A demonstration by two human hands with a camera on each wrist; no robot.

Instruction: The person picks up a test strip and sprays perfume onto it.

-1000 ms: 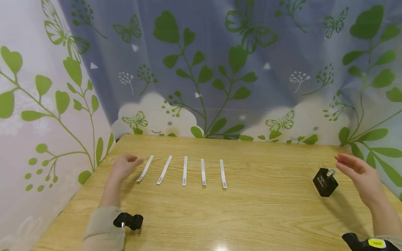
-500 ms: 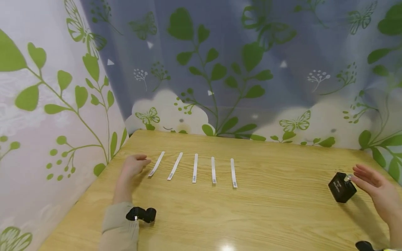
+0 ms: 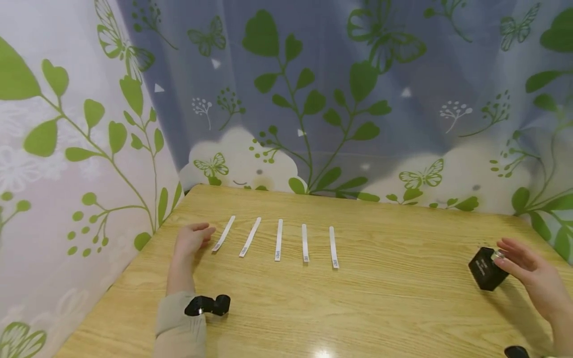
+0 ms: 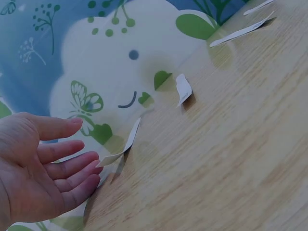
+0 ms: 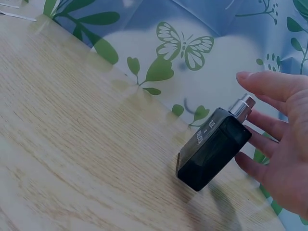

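A black perfume bottle (image 3: 485,270) with a silver-coloured neck stands at the right of the table, pale lettering on its front. My right hand (image 3: 534,278) is just behind it, fingers spread and loosely bent around the neck. In the right wrist view the thumb passes above the bottle (image 5: 211,151), while the other fingers lie behind it. Several narrow white paper strips (image 3: 278,239) are laid in a spaced row, small print at their near ends. Beside the leftmost strip (image 3: 225,232) is my left hand (image 3: 190,243), relaxed; its fingertips come close to the curled strip (image 4: 126,147).
The wooden table (image 3: 394,308) meets a blue curtain (image 3: 277,99) printed with leaves and butterflies at its back edge. A pale patterned cloth (image 3: 89,199) borders it on the left. A black wrist camera (image 3: 208,305) sits on the left sleeve.
The head view has swung left, so everything sits farther right in it. My right hand has come lower and closer to the bottle's neck. The left hand stays beside the leftmost strip.
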